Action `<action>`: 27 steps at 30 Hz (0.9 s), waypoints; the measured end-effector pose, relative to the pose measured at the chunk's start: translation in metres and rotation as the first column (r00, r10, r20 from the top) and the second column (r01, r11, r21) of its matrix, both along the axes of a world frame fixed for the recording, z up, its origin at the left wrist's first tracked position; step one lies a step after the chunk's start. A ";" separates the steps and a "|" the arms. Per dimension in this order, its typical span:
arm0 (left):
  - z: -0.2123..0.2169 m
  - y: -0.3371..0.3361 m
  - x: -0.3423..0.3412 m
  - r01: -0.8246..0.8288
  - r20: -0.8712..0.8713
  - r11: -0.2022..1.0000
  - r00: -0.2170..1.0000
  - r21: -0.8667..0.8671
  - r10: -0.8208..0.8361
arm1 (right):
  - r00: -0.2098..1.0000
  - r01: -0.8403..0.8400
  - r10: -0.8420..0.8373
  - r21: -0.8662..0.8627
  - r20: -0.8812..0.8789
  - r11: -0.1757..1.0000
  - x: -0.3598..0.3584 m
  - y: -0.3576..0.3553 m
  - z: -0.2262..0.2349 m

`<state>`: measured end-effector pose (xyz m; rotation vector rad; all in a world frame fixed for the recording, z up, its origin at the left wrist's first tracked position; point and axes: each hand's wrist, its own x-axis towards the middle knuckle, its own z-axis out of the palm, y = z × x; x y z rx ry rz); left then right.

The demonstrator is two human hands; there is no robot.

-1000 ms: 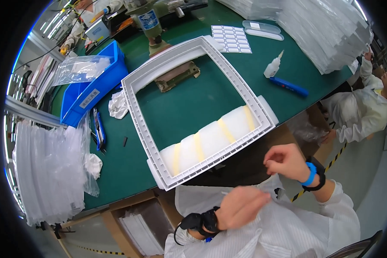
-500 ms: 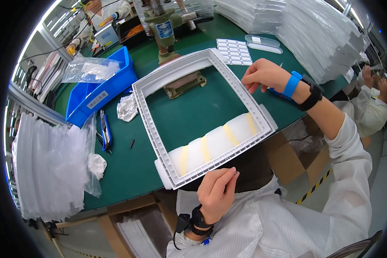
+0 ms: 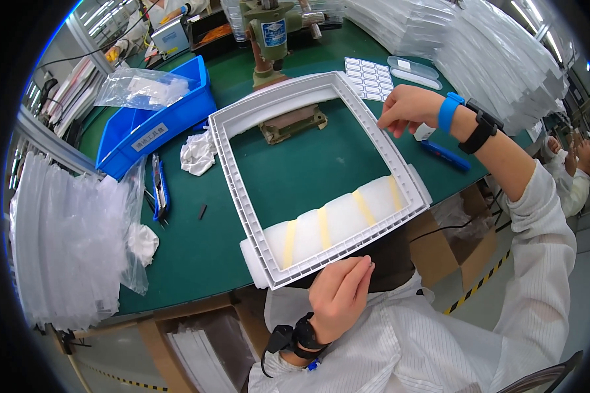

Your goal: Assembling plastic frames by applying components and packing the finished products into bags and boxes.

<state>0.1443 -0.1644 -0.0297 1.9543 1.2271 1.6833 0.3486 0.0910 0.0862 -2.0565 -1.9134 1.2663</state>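
Observation:
A white rectangular plastic frame [image 3: 367, 118] lies tilted on the green table, its near side wrapped in white foam [image 3: 341, 213] with yellow tape strips. My left hand [image 3: 337, 298] is just below the frame's near edge, thumb and fingers pinched on a tiny grey piece [image 3: 372, 264] too small to name. Beside the frame's right side is my right hand [image 3: 410, 110], fingertips pressed together at the rim; whatever they hold, if anything, is hidden. Just below that wrist lies a blue pen-shaped tool [image 3: 446, 156], next to a small white block [image 3: 424, 133].
On the left are a blue bin [image 3: 154, 124] with a plastic bag, pliers [image 3: 159, 190], a crumpled white cloth [image 3: 198, 152] and bagged parts [image 3: 72, 242]. A green press [image 3: 269, 39] stands behind the frame; a label sheet [image 3: 369, 78] and wrapped stacks [image 3: 498, 65] sit back right.
The view has shifted slightly. My right hand has moved a little up toward the frame's rim, uncovering the blue tool and white block. My left hand keeps its pinch.

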 end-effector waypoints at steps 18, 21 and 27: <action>0.003 -0.005 -0.005 -0.102 -0.046 0.994 0.994 -0.025 0.100 | 0.933 -0.016 -0.103 -0.323 -0.346 0.946 0.025 0.009 -0.033; 0.004 -0.005 -0.005 -0.100 -0.059 0.995 0.993 -0.018 0.098 | 0.855 0.020 -0.201 -0.358 -0.478 0.933 0.031 0.007 -0.045; 0.006 -0.008 -0.004 -0.092 0.012 0.992 0.996 -0.083 0.094 | 0.890 0.040 -0.165 -0.287 -0.425 0.957 0.027 -0.002 -0.037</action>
